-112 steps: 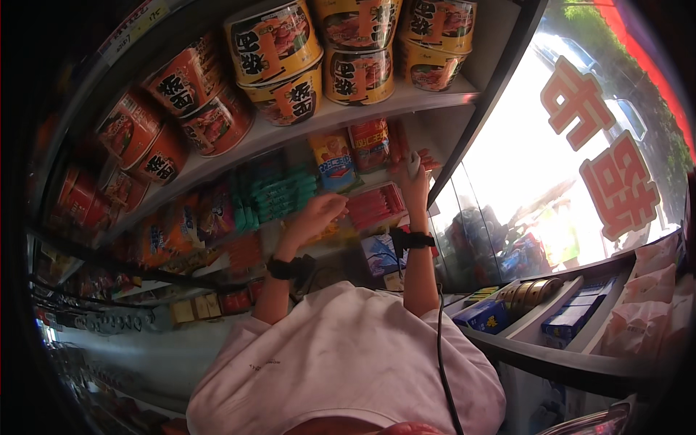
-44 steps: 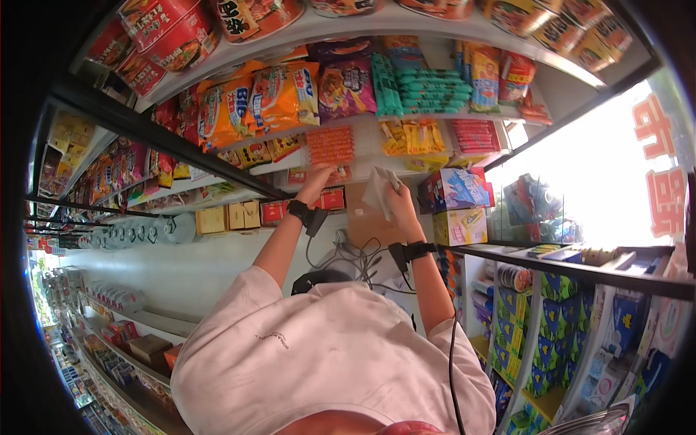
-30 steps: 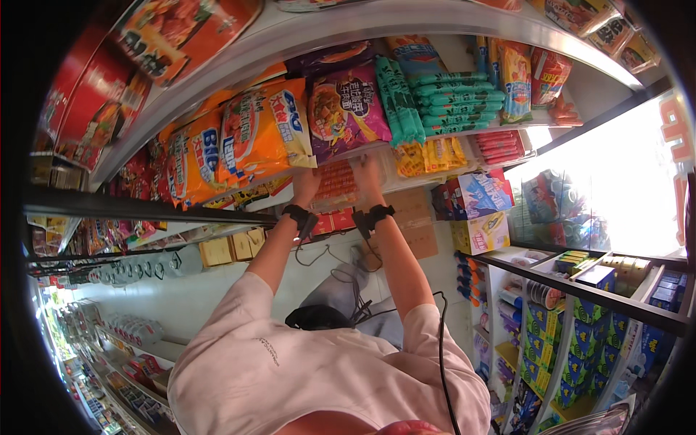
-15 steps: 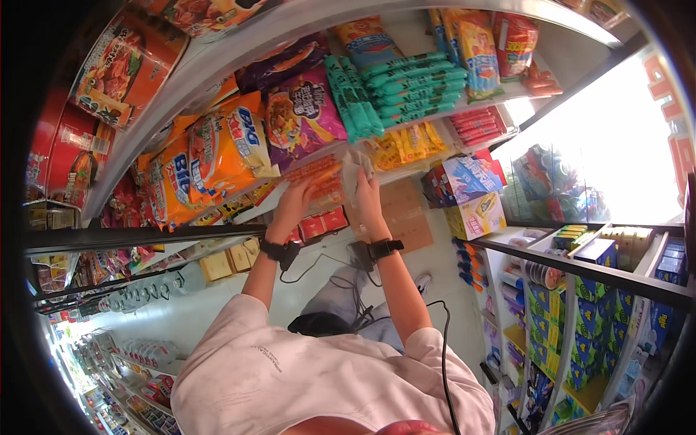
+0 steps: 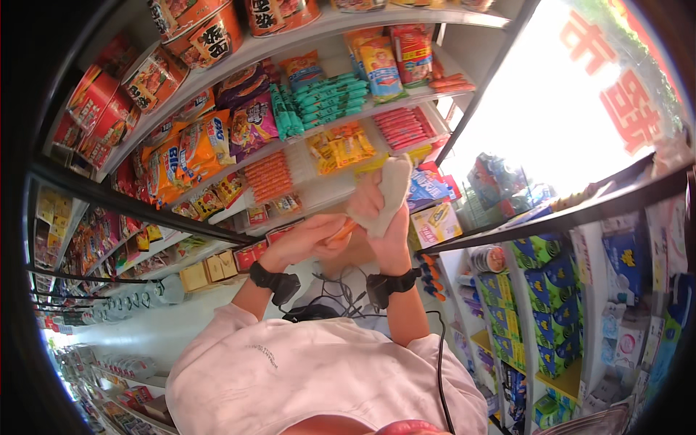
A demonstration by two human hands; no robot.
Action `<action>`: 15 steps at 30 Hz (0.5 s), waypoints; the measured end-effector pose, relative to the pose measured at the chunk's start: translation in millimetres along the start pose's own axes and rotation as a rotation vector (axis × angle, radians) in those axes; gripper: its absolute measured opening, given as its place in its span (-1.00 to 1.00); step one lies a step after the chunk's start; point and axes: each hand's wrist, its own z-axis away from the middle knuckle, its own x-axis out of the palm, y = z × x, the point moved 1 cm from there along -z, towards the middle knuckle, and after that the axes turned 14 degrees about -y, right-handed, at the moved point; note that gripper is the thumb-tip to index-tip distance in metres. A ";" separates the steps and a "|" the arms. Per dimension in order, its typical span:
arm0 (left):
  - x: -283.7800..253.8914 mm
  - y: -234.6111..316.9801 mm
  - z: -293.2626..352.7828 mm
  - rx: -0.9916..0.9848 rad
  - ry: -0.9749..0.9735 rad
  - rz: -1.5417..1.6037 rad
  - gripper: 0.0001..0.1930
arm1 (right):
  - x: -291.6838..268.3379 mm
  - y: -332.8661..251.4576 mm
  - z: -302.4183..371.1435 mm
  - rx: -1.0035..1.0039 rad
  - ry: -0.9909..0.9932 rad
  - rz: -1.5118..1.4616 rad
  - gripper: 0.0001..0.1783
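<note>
One pale cloth, one orange stick, held before a white snack shelf

The left hand has its fingers closed round the orange stick, which points toward the right hand; whether its end touches that hand cannot be told. The right hand grips the pale cloth, bunched in the palm and standing up past the fingers. Both hands are on the near side of the shelf.

Beyond the left hand, a stack of orange sticks lies on the shelf. To its right are yellow packets, and farther right a clear tray of red sticks. On the level above, teal packets lie piled beside a purple bag. Just right of the cloth, a blue box rests above a yellow box. Black cables trail between the forearms.
</note>
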 end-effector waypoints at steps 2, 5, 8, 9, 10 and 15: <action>40.5 -4.3 -20.8 0.050 0.091 -0.133 -0.69 | 12.0 -31.4 10.8 -0.044 -0.013 0.049 -0.77; 91.1 -1.1 -43.1 0.369 0.442 -0.845 -0.73 | 35.9 -82.1 26.4 -0.311 0.136 0.352 -0.68; 134.1 19.8 -46.3 0.171 0.412 -0.972 -0.69 | 57.5 -103.8 48.6 -0.319 0.198 0.495 -0.72; 146.0 20.9 -46.5 0.190 0.355 -0.991 -0.70 | 66.3 -107.3 57.7 -0.323 0.187 0.495 -0.72; 158.0 21.4 -45.4 0.213 0.305 -1.013 -0.71 | 77.9 -107.7 67.4 -0.261 0.120 0.504 -0.74; 183.1 10.2 -45.6 0.060 0.178 -0.954 -0.67 | 79.4 -111.4 98.9 -0.050 0.122 0.730 -0.76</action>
